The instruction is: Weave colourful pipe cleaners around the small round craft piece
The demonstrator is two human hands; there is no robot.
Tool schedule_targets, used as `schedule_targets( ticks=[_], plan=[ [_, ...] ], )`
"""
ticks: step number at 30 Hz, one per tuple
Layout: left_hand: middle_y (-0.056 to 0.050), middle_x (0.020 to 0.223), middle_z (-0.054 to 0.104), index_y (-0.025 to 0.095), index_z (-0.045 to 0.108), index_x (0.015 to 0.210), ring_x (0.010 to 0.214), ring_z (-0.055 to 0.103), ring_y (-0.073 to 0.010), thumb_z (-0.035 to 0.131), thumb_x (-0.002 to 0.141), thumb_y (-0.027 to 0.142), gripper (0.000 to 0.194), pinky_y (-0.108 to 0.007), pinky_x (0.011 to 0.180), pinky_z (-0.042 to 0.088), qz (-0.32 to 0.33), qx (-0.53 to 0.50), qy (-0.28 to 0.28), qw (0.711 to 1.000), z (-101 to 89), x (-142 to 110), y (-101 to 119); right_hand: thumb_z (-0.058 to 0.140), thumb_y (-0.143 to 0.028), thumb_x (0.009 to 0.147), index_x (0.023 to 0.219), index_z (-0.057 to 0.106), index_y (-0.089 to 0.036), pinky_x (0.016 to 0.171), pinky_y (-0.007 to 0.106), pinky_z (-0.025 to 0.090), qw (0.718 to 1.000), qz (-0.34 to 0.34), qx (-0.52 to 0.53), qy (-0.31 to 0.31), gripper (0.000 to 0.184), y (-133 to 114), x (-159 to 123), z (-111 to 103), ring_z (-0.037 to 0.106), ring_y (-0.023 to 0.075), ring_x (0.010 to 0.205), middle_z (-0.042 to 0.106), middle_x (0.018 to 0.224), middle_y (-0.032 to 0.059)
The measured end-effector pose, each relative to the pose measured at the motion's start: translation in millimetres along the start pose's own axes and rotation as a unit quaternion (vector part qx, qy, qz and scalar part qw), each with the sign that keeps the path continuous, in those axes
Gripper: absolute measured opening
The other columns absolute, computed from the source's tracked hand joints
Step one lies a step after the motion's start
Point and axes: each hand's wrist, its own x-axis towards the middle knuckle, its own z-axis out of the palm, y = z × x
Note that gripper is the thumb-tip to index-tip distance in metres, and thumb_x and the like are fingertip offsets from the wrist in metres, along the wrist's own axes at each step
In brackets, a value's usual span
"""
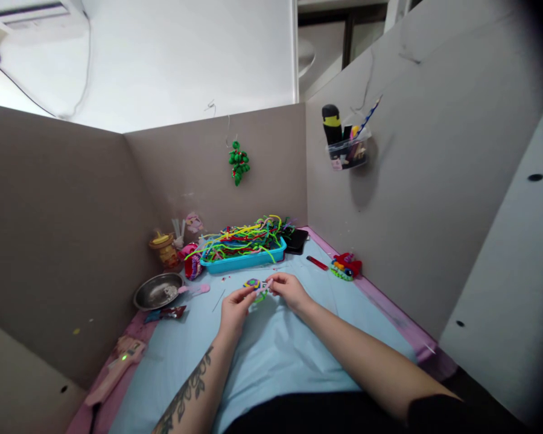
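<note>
My left hand and right hand pinch the little bright piece — it looks light, bendy and easy to squash — best held gently by its edges.

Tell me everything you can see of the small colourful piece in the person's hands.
The small colourful piece has a rounded part with curved bands of yellow, purple-blue and green, bright green showing below it, and a pale strip running between the fingertips. The left hand and right hand pinch it over the light blue cloth; whether it touches the cloth is unclear. Fingers hide part of it, and it is too small to tell its material.
</note>
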Motion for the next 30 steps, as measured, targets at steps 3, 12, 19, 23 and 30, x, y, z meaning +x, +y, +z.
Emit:
schedule_targets(
  ticks=[3,12,19,23,30],
  plan=[
    [-0.001,0.057,0.065,0.013,0.074,0.084,0.039,0.039,-0.0053,0.077,0.057,0.034,0.035,-0.019,0.039,0.029,0.001,-0.008,-0.003,1.0,0.7,0,0,0.065,-0.033,0.062,0.07,0.063,-0.015,0.038,0.019,0.028,0.999,0.039,0.019,-0.018,0.02,-1,-3,4,0.039,0.0068,0.037,0.05,0.045,-0.0055],
    [-0.004,0.068,0.069,0.014,0.072,0.088,0.05,0.055,-0.0101,0.076,0.059,0.033,0.034,-0.02,0.046,0.039,0.006,-0.037,-0.014,0.999,2.5,-1,0,0.065,-0.031,0.063,0.073,0.057,-0.017,0.037,0.019,0.023,0.998,0.042,0.024,-0.04,0.019,-3,-9,12,0.035,0.0055,0.037,0.049,0.049,-0.0073],
    [-0.006,0.077,0.071,0.013,0.07,0.088,0.06,0.061,-0.013,0.079,0.056,0.029,0.037,-0.023,0.055,0.045,-0.014,-0.078,-0.03,0.996,4.3,-1,-2,0.064,-0.03,0.068,0.075,0.053,-0.019,0.047,0.021,0.036,0.998,-0.03,-0.013,-0.047,0.017,1,-13,16,0.047,0.0091,0.049,0.054,0.061,-0.005],
    [-0.006,0.081,0.071,0.014,0.068,0.087,0.066,0.062,-0.0145,0.082,0.052,0.025,0.04,-0.025,0.061,0.046,-0.028,-0.111,-0.037,0.993,5.9,-1,-4,0.058,-0.026,0.073,0.078,0.053,-0.019,0.064,0.026,0.045,0.993,-0.082,-0.068,-0.046,0.011,6,-12,15,0.057,0.0142,0.067,0.058,0.072,-0.0016],
    [-0.009,0.099,0.067,0.015,0.064,0.094,0.069,0.062,-0.014,0.082,0.049,0.021,0.049,-0.023,0.059,0.045,-0.064,-0.163,-0.057,0.983,5.6,0,-5,0.05,-0.01,0.07,0.103,0.051,-0.019,0.071,0.033,0.048,0.961,-0.18,-0.21,0.03,0.034,8,-17,13,0.055,0.0161,0.073,0.055,0.099,0.0065]
  ],
)
